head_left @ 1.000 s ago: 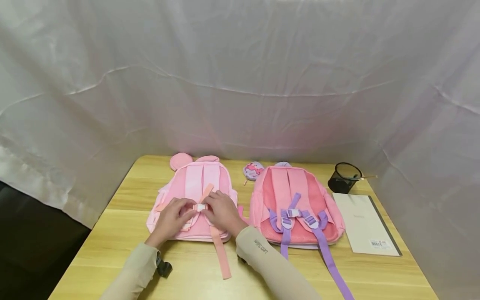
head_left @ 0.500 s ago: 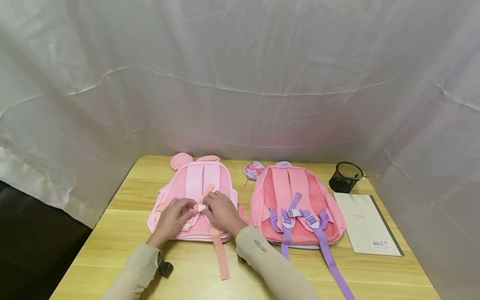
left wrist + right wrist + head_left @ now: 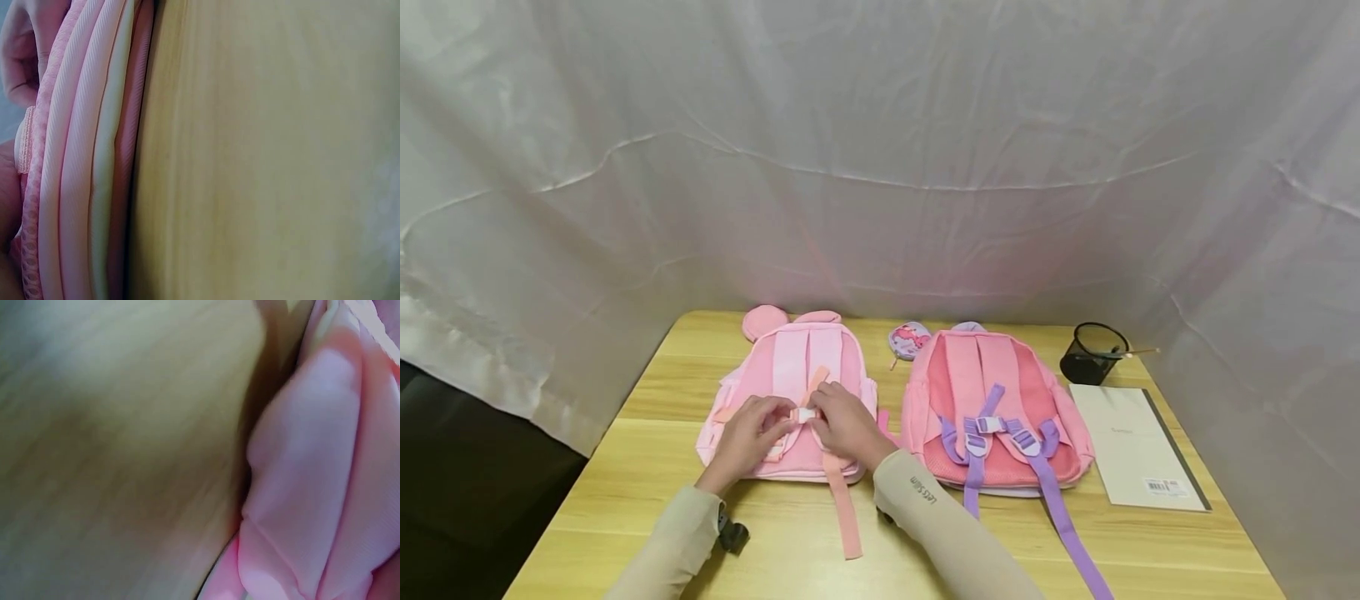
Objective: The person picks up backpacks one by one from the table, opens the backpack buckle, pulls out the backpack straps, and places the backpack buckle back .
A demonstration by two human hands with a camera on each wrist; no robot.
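Note:
A light pink backpack (image 3: 790,371) lies on the table with its shoulder straps facing up. Across those straps sits a white buckle (image 3: 804,415) on a peach chest strap. My left hand (image 3: 747,437) pinches the buckle's left end, while my right hand (image 3: 847,427) grips it from the right, so only its middle shows. A loose peach webbing end (image 3: 842,508) hangs off the bag's bottom edge onto the table. The left wrist view shows the bag's layered side (image 3: 81,150); in the right wrist view a pink fabric side (image 3: 306,462) fills the right part.
To the right lies a second, darker pink backpack (image 3: 921,417) with purple straps and a fastened white-purple buckle (image 3: 989,425). Beyond it are a cream notebook (image 3: 1127,442) and a black mesh pen holder (image 3: 1086,367). Grey curtains (image 3: 880,167) surround the wooden table (image 3: 625,500).
Both hands keep their places at the buckle, almost still. The whole head view has drifted very slightly, shifting things a few pixels to the right.

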